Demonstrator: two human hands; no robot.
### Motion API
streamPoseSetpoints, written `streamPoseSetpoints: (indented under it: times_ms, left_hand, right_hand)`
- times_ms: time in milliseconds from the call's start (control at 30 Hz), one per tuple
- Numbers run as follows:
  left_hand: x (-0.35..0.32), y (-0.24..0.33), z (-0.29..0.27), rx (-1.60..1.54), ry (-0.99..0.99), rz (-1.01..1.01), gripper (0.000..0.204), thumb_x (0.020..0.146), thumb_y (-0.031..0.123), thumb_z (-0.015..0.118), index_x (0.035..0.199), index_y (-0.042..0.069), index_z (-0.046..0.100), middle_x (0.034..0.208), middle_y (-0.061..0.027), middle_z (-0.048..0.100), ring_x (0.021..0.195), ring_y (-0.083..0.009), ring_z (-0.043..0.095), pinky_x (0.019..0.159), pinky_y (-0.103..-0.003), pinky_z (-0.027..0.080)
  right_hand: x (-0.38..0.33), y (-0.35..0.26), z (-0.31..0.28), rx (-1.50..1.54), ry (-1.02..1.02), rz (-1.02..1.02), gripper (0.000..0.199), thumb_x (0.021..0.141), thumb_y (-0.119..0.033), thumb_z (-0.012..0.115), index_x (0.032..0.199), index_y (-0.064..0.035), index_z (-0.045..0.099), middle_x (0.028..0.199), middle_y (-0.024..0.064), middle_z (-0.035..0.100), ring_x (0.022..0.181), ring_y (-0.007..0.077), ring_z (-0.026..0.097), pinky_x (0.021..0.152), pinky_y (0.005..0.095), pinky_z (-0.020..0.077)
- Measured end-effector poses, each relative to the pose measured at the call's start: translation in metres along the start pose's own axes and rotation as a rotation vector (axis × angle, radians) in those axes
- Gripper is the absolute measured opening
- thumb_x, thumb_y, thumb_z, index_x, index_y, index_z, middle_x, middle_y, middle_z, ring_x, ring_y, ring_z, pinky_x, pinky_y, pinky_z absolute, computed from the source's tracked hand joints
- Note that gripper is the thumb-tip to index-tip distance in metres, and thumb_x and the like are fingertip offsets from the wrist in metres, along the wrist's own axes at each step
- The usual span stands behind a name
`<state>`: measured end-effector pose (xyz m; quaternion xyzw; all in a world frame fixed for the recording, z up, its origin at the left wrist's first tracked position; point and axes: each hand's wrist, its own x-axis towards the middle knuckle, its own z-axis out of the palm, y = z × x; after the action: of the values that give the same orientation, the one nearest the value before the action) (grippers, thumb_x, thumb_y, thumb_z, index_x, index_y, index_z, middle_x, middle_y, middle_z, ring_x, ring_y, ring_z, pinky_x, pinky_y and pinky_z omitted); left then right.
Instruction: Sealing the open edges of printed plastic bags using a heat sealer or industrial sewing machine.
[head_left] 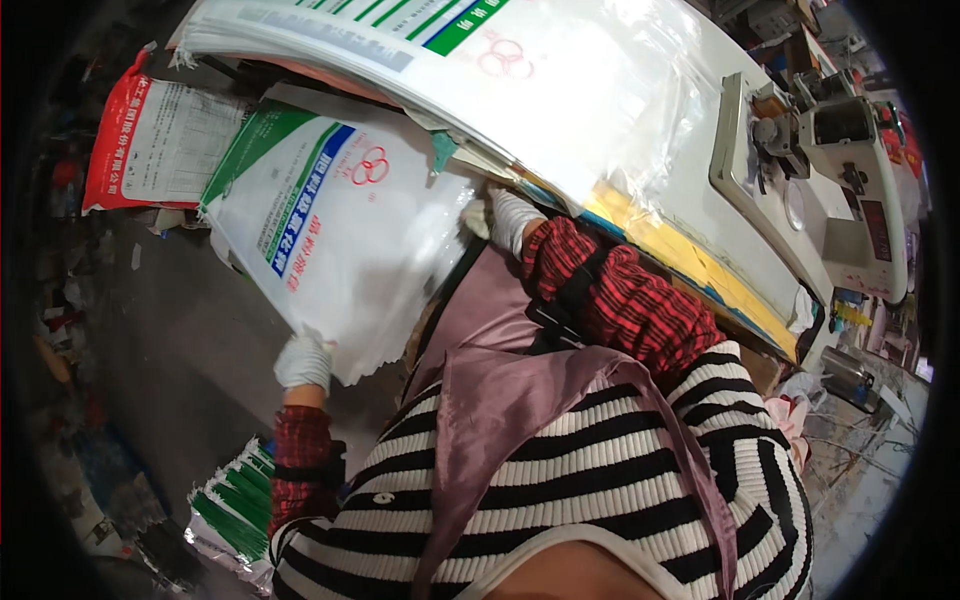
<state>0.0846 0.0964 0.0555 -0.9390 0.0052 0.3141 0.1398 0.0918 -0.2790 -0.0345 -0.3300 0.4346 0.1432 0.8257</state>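
A stack of white woven sacks (pixel 385 265) with green, blue and red print lies tilted to the left of my lap, its layered edges fanned out on the near side. My left hand (pixel 303 362), in a white glove, is closed on the stack's near left corner. At the right end of the same stack, my white-gloved right hand (pixel 512 220) is closed at the corner, close to the table's edge; its fingertips are partly hidden. Both forearms wear red and black checked sleeves.
A larger pile of printed white sacks (pixel 590 110) covers the table ahead. On the table's right stands a sewing machine (pixel 850 190). A red and white sack (pixel 165 140) lies far left, and a bundle of green and white sacks (pixel 240 505) sits low left.
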Motion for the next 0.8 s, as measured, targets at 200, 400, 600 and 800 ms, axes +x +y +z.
streamPoseSetpoints:
  times_ms: [200,400,600,800]
  left_hand:
    - [-0.046,0.062,-0.107,-0.499,0.606,0.601,0.019,0.081,0.022,0.065,0.088,0.005,0.060,0.075,-0.0134,0.063,0.065,-0.0321,0.060,0.061,-0.040,0.048]
    - [-0.113,0.157,-0.161,-0.795,0.803,1.315,0.011,0.075,0.006,0.069,0.083,0.003,0.061,0.068,-0.0103,0.060,0.060,-0.0266,0.057,0.058,-0.035,0.045]
    - [-0.179,0.238,-0.181,-0.710,0.738,1.641,0.020,0.073,0.015,0.071,0.088,0.004,0.063,0.088,-0.0161,0.061,0.082,-0.0335,0.058,0.075,-0.042,0.045]
    - [-0.201,0.304,-0.164,-0.714,0.823,1.594,0.037,0.068,0.032,0.073,0.091,0.005,0.062,0.093,-0.0161,0.060,0.090,-0.0350,0.054,0.084,-0.044,0.041]
  right_hand:
    - [-0.117,-0.037,0.055,0.014,-0.500,0.137,0.019,0.090,-0.019,0.058,0.094,-0.0027,0.050,0.068,0.0081,0.055,0.053,0.0181,0.056,0.053,0.0300,0.0558]
    - [-0.146,-0.126,0.050,0.238,-0.573,-0.254,0.037,0.096,-0.032,0.046,0.111,0.0015,0.045,0.089,0.0205,0.061,0.064,0.0273,0.061,0.056,0.0350,0.0560]
    - [-0.169,-0.174,0.003,0.460,-0.201,-0.640,0.042,0.098,-0.038,0.038,0.115,0.0005,0.040,0.106,0.0230,0.057,0.074,0.0260,0.060,0.055,0.0319,0.0526]
    - [-0.186,-0.190,-0.033,0.521,0.047,-0.824,0.034,0.098,-0.036,0.037,0.107,-0.0031,0.045,0.093,0.0169,0.061,0.070,0.0246,0.060,0.052,0.0304,0.0519]
